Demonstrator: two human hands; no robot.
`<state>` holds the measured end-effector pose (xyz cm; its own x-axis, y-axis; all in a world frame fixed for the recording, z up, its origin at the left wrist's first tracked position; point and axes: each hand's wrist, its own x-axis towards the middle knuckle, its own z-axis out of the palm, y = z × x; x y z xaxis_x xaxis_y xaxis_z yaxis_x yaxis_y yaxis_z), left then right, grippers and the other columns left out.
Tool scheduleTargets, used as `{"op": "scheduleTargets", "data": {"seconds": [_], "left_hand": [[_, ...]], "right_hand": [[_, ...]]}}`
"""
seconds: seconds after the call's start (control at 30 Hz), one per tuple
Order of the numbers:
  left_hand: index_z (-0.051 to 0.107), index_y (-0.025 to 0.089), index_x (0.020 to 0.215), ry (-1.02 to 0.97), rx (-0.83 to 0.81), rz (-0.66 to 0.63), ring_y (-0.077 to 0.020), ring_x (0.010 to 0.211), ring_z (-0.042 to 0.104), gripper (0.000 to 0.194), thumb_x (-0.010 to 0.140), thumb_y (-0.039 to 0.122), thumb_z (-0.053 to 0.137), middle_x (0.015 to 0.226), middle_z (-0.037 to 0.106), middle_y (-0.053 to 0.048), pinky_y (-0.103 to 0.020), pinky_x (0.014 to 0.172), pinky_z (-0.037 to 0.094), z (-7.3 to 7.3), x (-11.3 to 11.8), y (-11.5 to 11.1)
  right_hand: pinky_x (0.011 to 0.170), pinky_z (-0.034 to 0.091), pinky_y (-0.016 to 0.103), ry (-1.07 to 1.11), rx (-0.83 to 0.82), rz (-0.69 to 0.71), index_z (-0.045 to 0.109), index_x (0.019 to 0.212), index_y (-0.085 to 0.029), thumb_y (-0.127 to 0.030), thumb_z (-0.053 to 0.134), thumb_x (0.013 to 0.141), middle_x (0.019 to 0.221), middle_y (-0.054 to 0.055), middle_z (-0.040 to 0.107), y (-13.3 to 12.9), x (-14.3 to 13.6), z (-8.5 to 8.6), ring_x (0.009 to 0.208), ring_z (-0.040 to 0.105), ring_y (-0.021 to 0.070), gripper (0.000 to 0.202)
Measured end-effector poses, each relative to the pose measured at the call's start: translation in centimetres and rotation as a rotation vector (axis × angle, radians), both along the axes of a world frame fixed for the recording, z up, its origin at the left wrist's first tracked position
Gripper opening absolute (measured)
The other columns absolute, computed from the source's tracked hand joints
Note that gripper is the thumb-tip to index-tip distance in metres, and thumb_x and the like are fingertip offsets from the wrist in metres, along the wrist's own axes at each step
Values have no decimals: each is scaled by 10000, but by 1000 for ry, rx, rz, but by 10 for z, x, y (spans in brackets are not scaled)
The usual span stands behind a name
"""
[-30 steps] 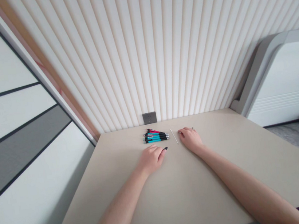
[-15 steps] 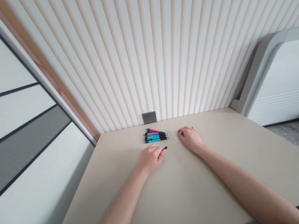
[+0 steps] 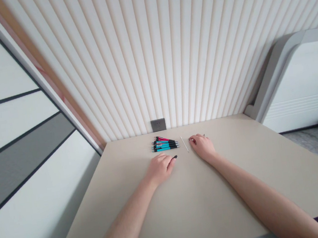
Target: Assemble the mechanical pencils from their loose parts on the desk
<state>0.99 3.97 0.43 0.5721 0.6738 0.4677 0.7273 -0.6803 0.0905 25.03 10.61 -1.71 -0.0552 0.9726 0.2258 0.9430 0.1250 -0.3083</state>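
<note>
My left hand (image 3: 160, 169) is closed near the middle of the table, its thumb and fingers around a small black piece (image 3: 175, 157) whose end sticks out. Most of that piece is covered by the fingers. To the right, my right hand (image 3: 202, 145) rests curled on the table with its fingers bent together. Small bits show at its fingertips and behind its knuckles, but what it holds is hidden. Between the hands lies a thin white stick (image 3: 184, 144), touched by neither. Several pens (image 3: 165, 145), blue and red with black grips and silver tips, lie side by side just beyond my left hand.
The beige table (image 3: 205, 206) reaches back to a ribbed cream wall (image 3: 151, 57). A dark wall socket (image 3: 158, 125) sits just above its far edge. On the left stands a white and grey cabinet (image 3: 23, 183); a pale headboard (image 3: 302, 76) is at the right.
</note>
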Motion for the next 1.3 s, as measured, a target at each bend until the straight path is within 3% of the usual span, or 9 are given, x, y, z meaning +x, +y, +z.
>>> {"op": "scheduleTargets", "data": {"seconds": [0.7, 1.03, 1.13, 1.3], "left_hand": [[592, 197, 717, -18, -15, 1, -176, 694, 580, 326, 982, 277, 419, 652, 598, -27, -285, 630, 444, 0, 0, 0], [609, 195, 736, -36, -16, -2, -178, 705, 587, 326, 984, 296, 423, 657, 609, -29, -283, 647, 454, -1, 0, 1], [612, 197, 751, -48, -8, 7, -178, 712, 591, 316, 985, 305, 428, 664, 614, -27, -282, 655, 458, -1, -1, 1], [611, 201, 762, -77, 10, 37, -175, 708, 595, 319, 988, 335, 429, 669, 616, -27, -279, 647, 464, -1, -2, 2]], "right_hand": [[838, 375, 283, 45, -7, 33, 669, 1122, -258, -262, 437, 953, 1068, 45, 678, -5, 2, 5, 975, 616, 181, 287], [780, 417, 290, 248, 157, -104, 684, 1066, -192, -269, 411, 911, 1005, 63, 678, 2, 41, 9, 797, 603, 170, 323], [769, 441, 285, 361, 153, 42, 688, 1044, -178, -315, 415, 914, 941, 61, 686, -5, 32, 14, 755, 595, 165, 332], [720, 458, 265, 485, -3, 483, 706, 987, -209, -381, 447, 937, 886, 46, 694, -40, -19, 24, 812, 597, 169, 315]]}}
